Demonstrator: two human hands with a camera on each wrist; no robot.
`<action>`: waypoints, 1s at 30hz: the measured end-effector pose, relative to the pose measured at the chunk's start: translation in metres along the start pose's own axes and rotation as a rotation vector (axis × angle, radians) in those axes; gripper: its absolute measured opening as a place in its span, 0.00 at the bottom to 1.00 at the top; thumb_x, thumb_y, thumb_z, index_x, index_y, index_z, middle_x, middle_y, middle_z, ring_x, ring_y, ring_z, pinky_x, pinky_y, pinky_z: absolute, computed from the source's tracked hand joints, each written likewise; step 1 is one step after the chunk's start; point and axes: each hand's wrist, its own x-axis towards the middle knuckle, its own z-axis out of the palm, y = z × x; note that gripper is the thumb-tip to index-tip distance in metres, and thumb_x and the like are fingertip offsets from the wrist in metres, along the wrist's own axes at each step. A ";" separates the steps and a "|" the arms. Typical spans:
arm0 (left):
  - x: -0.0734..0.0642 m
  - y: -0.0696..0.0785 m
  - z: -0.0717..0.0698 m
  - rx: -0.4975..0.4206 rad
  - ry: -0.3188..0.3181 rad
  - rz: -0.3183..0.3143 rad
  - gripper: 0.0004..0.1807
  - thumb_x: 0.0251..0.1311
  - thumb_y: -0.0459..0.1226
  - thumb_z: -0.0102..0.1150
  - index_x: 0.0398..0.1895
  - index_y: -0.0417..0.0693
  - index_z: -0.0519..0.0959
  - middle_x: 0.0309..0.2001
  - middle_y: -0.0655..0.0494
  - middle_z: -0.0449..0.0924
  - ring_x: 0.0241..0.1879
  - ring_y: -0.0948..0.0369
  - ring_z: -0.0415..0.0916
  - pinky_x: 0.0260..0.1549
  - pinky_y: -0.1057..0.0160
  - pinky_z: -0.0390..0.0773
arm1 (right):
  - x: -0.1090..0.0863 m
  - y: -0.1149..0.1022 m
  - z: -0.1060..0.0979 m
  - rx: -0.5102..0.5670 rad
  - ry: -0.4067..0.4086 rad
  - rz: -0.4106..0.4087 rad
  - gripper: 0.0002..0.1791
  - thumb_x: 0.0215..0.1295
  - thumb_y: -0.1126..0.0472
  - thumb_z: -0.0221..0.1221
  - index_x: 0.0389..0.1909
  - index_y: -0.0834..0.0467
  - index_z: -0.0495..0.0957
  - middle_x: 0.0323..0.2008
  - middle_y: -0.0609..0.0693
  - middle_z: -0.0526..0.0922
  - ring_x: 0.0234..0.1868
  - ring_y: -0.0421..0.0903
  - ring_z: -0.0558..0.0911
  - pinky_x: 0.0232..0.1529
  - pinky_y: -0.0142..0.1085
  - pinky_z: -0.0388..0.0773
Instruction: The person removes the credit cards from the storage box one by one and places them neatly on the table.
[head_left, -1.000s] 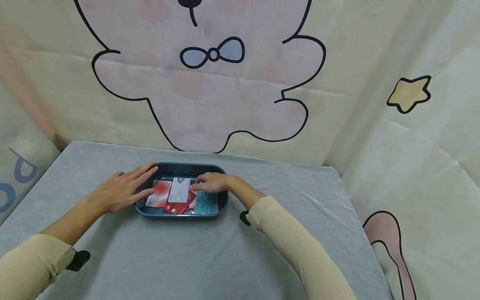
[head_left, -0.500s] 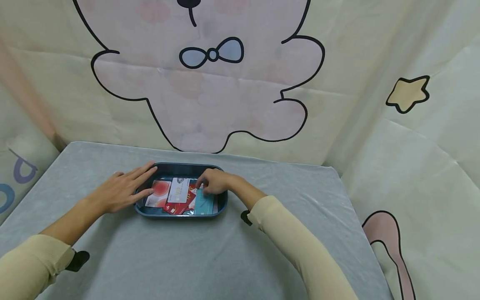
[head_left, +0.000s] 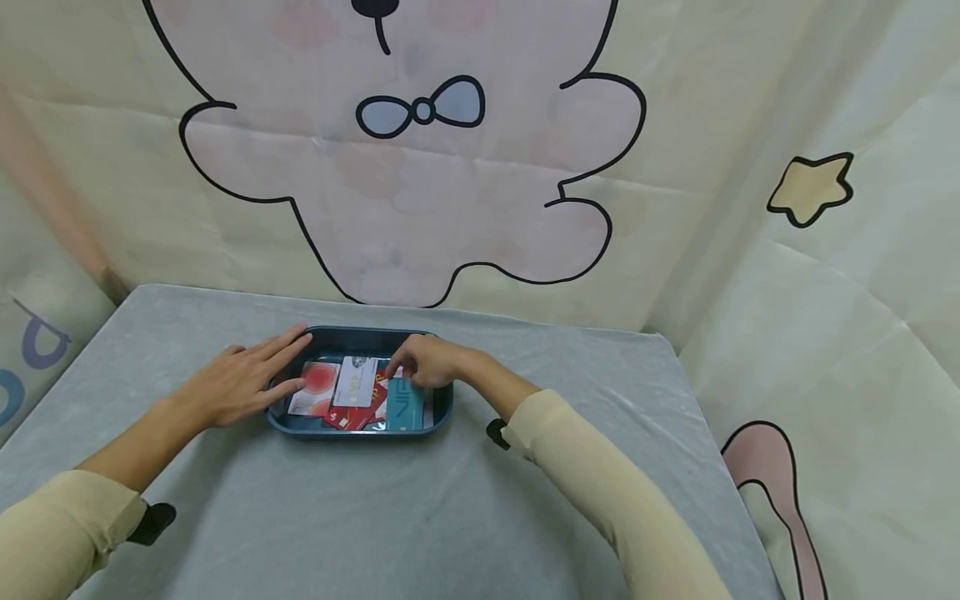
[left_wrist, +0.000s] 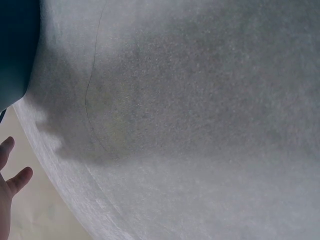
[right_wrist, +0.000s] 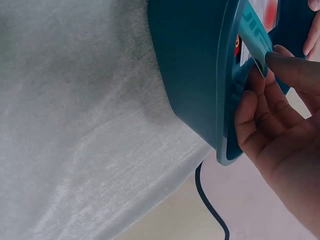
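Observation:
A dark blue-green tray (head_left: 337, 432) holds several cards on the cloth-covered table. My left hand (head_left: 232, 385) rests on the tray's left rim with its fingers fairly straight. Over the right part of the tray, my right hand (right_wrist: 285, 107) pinches one end of a teal card (right_wrist: 256, 37) between thumb and fingers; that end is raised. In the head view the teal card (head_left: 406, 407) shows its lettering and lies rightmost of the larger cards. Left of it are a white card (head_left: 356, 382), a red card (head_left: 348, 417) and a pale card with a red circle (head_left: 317, 379).
Grey cloth (head_left: 337, 517) covers the table around the tray. Behind it hangs a printed fabric backdrop (head_left: 450, 183), which continues on both sides. The table's back edge runs a little beyond the tray.
My right hand has drawn back from beside the white card and its fingers have curled at the teal card, whose lettering now shows. The left hand stays on the tray's rim.

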 end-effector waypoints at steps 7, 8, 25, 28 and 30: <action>0.001 0.000 -0.001 0.001 -0.008 -0.011 0.42 0.69 0.59 0.48 0.79 0.46 0.53 0.77 0.41 0.52 0.68 0.39 0.63 0.57 0.31 0.67 | -0.011 -0.008 0.000 -0.018 -0.005 -0.010 0.22 0.70 0.73 0.54 0.60 0.53 0.79 0.43 0.49 0.78 0.47 0.44 0.74 0.42 0.27 0.76; 0.001 0.000 -0.001 0.000 -0.009 -0.011 0.43 0.69 0.59 0.48 0.78 0.46 0.53 0.77 0.41 0.52 0.68 0.38 0.63 0.57 0.31 0.66 | -0.013 -0.008 0.001 -0.017 -0.005 -0.010 0.22 0.70 0.73 0.54 0.60 0.53 0.79 0.43 0.49 0.78 0.46 0.45 0.74 0.41 0.27 0.76; 0.002 0.002 -0.002 -0.004 -0.019 -0.012 0.43 0.69 0.57 0.50 0.78 0.45 0.53 0.77 0.41 0.51 0.68 0.39 0.63 0.57 0.32 0.67 | -0.037 0.013 -0.003 -0.024 0.001 -0.027 0.17 0.67 0.71 0.60 0.53 0.57 0.72 0.35 0.50 0.77 0.37 0.44 0.75 0.38 0.29 0.75; 0.001 0.002 -0.002 -0.001 -0.021 -0.014 0.43 0.69 0.57 0.50 0.78 0.44 0.53 0.77 0.40 0.52 0.69 0.39 0.63 0.57 0.32 0.67 | -0.041 0.015 -0.003 0.004 0.006 -0.054 0.16 0.66 0.70 0.61 0.52 0.56 0.71 0.34 0.49 0.76 0.37 0.44 0.75 0.38 0.30 0.75; 0.002 0.001 -0.002 -0.003 -0.022 -0.014 0.43 0.69 0.57 0.50 0.78 0.45 0.53 0.77 0.40 0.52 0.68 0.39 0.63 0.57 0.32 0.66 | -0.044 0.016 -0.004 0.020 0.009 -0.069 0.16 0.66 0.70 0.61 0.51 0.56 0.71 0.33 0.49 0.76 0.37 0.44 0.75 0.39 0.30 0.76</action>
